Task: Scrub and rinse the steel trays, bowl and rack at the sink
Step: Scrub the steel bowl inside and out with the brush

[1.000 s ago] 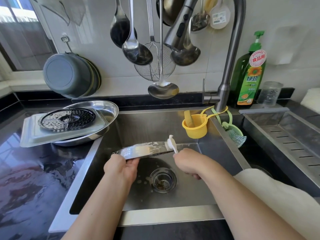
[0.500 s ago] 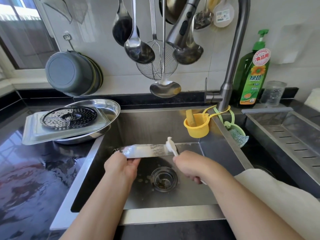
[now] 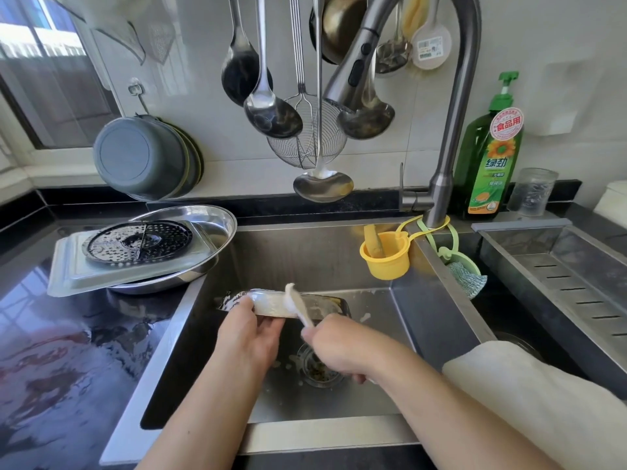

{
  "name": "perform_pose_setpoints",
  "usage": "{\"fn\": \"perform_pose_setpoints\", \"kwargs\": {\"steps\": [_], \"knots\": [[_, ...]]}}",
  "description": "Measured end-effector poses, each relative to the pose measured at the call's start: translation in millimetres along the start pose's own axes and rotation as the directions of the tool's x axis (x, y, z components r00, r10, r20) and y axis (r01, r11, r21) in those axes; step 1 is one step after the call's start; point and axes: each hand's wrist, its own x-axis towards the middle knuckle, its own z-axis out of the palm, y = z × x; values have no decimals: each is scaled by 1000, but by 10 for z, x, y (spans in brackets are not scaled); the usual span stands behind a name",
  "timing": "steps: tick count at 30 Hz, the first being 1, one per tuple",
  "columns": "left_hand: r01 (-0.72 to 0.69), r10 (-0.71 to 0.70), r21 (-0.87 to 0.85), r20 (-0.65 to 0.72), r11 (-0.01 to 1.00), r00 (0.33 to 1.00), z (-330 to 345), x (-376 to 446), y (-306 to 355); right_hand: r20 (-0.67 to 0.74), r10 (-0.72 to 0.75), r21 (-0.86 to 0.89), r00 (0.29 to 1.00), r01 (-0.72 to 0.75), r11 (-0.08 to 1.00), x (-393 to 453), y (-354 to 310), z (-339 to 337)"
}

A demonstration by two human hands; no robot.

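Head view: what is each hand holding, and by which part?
Left hand grips the steel tray by its left end, over the sink. Right hand holds the white brush by its handle.

A perforated round steel rack (image 3: pixel 139 240) lies on a rectangular steel tray (image 3: pixel 74 269) atop a round steel bowl (image 3: pixel 217 228), left of the steel sink (image 3: pixel 339 252); a green plastic soap bottle (image 3: pixel 488 157) stands behind.

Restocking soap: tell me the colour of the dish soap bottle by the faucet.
Green dish soap bottle, green pump, yellow-orange label; head view.

Brush handle (image 3: pixel 307 318) inside right hand (image 3: pixel 342 347)
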Motion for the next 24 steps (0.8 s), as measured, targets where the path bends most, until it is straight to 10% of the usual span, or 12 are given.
{"fn": "perform_pose_setpoints", "kwargs": {"steps": [14, 24], "knots": [[-85, 85, -29, 1, 996, 996, -4, 4, 59, -14, 319, 91, 948, -317, 944, 202, 295, -145], [-180, 181, 78, -5, 981, 983, 65, -149, 14, 53, 84, 43, 995, -87, 995, 22, 1, 59]]}}
